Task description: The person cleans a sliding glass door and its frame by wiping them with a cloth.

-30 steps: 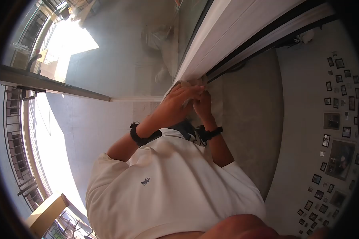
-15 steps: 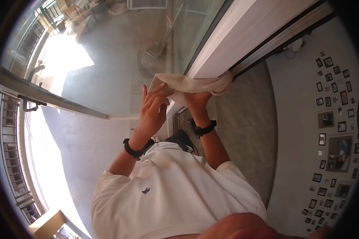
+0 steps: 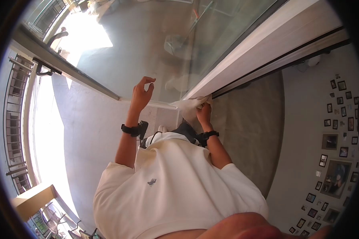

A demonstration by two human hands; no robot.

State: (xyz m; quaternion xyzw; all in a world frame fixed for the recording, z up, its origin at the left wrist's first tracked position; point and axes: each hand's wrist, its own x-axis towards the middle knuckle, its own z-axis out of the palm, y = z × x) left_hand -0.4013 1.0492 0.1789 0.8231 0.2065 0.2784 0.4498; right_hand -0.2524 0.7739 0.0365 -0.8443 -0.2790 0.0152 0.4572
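My right hand (image 3: 204,113) grips a light beige cloth (image 3: 187,108), which hangs bunched against the lower end of the white door frame (image 3: 251,51). Some of the fingers are hidden in the folds. To the left, my left hand (image 3: 142,94) is raised in front of the glass pane (image 3: 143,51) with its fingers loosely bent, thumb and forefinger apart and nothing between them. Each wrist wears a black band.
A handle (image 3: 56,38) and a black latch (image 3: 46,68) sit on the door's left side. Framed pictures (image 3: 339,178) cover the wall at right. A wooden piece of furniture (image 3: 35,200) stands at lower left, near bright sunlight on the floor.
My left hand has come off the cloth and moved left. My right hand, with the cloth, has shifted down the frame, and the cloth's spread part now hangs lower. The view has shifted slightly.
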